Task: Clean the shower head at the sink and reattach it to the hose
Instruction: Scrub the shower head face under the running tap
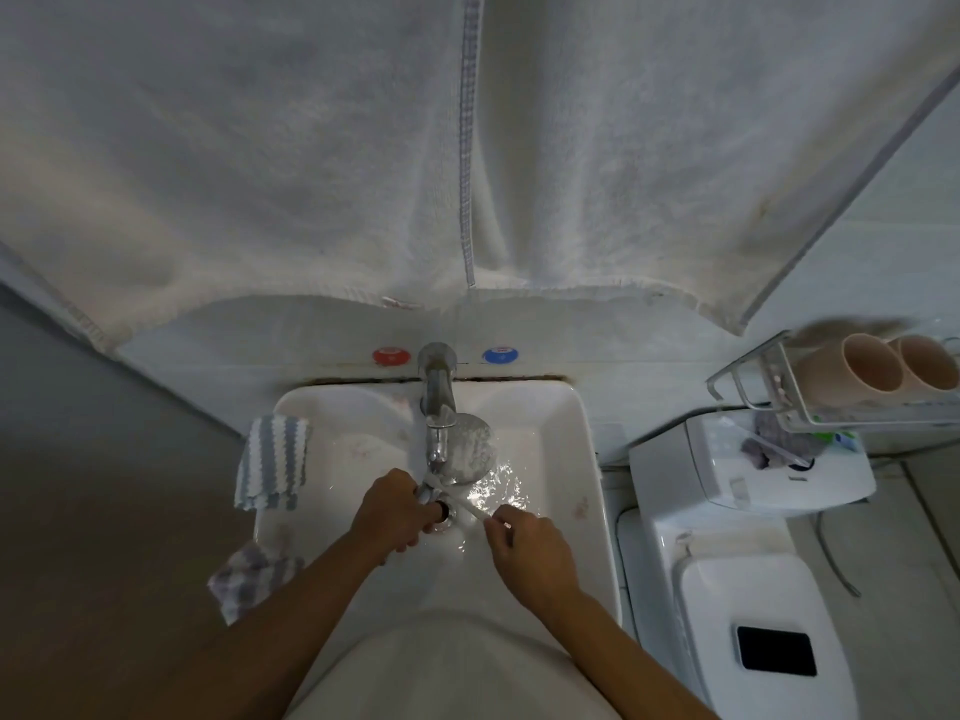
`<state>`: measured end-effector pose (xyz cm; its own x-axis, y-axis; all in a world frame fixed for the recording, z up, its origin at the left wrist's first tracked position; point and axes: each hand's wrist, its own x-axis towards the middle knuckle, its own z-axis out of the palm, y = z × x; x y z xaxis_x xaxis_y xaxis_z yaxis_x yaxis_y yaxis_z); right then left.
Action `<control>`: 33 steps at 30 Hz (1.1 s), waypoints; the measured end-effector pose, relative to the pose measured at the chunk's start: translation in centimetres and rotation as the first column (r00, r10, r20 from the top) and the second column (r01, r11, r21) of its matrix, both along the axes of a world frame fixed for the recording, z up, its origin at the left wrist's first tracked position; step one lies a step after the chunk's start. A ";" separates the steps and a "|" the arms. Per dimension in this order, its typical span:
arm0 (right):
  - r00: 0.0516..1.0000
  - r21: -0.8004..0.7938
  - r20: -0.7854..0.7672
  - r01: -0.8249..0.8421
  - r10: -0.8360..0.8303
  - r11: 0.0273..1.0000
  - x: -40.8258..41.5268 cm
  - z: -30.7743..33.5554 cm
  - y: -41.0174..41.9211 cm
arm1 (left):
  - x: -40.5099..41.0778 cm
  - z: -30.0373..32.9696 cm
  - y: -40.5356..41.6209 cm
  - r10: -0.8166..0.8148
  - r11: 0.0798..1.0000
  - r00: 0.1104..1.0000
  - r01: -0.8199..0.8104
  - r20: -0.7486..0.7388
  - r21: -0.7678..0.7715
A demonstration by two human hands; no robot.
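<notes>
A round grey shower head lies over the white sink, its face up beside the chrome faucet. My left hand is closed around the shower head's handle, just below the faucet spout. My right hand pinches a thin white brush, a toothbrush by its look, whose far end reaches the base of the shower head near my left hand. Water shimmers in the basin under the head. No hose is in view.
A blue-striped cloth hangs over the sink's left rim, and a second striped cloth lies lower on that edge. White towels hang overhead. To the right stand a toilet and a wire rack with two pink cups.
</notes>
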<state>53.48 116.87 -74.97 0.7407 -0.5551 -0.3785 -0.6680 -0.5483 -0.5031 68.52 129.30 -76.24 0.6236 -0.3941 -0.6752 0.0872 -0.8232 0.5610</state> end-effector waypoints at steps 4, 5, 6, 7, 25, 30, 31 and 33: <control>0.998 -0.063 -0.008 0.061 -0.062 0.996 -0.1 0.3 -0.3 | 0.0 -0.3 0.1 0.042 0.999 0.999 -0.042 -0.030 0.012; 0.998 -0.059 -0.006 0.059 -0.060 0.997 -0.1 0.3 -0.3 | 0.1 -0.4 0.0 0.052 0.999 0.998 -0.051 -0.030 0.014; 0.999 -0.045 -0.003 0.048 -0.048 0.998 -0.2 0.3 -0.2 | 0.1 -0.4 -0.1 0.058 0.998 0.998 -0.058 -0.027 0.010; 0.999 -0.025 0.003 0.032 -0.031 0.999 -0.2 0.2 -0.2 | 0.1 -0.5 -0.2 0.065 0.998 0.998 -0.065 -0.027 0.004; 0.999 -0.065 -0.014 -0.052 0.051 0.997 -0.2 -0.3 -0.8 | -0.9 0.1 0.1 0.066 0.998 0.997 -0.067 -0.036 -0.023; 1.000 -0.089 -0.009 0.007 -0.008 0.996 -0.3 -0.6 -1.0 | -1.4 0.1 0.9 0.072 0.997 0.996 -0.074 -0.051 -0.026; 1.000 -0.086 -0.002 0.029 -0.029 0.996 -0.3 -0.7 -1.2 | -1.3 0.0 1.1 0.073 0.997 0.996 -0.074 -0.049 -0.025; 1.000 -0.069 0.006 0.027 -0.027 0.997 -0.4 -0.8 -1.2 | -1.4 0.0 1.3 0.076 0.997 0.996 -0.077 -0.041 -0.016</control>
